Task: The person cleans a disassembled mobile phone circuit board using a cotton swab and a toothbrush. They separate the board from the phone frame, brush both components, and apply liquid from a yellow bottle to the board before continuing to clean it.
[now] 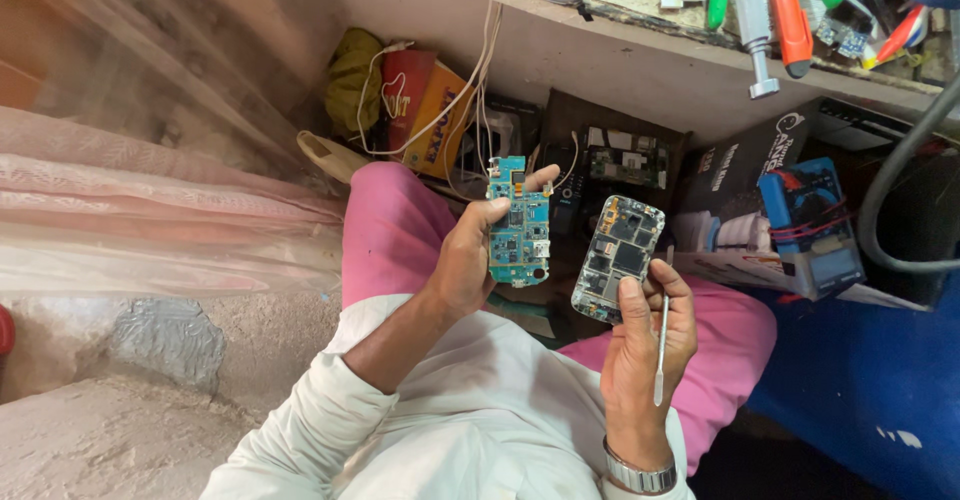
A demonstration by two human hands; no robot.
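Fingers of the left hand (468, 265) curl around a blue circuit board (520, 222), held upright above the pink lap (390, 230). The right hand (645, 335) grips an opened phone frame (618, 258) and a thin metal tool (661, 350), just beside the board.

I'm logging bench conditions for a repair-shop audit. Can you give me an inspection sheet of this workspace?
Surface: worn bench edge above the lap, scuffed.
Job's things: blue circuit board; opened phone frame; thin metal tool.
Clutter: screwdrivers on the bench; dark box and blue device below.
Grippers: left hand holds the circuit board; right hand holds the phone frame and the tool.
Cables: white cords hanging from the bench; grey hose at right.
Surroundings: rough concrete floor, sheer curtain.
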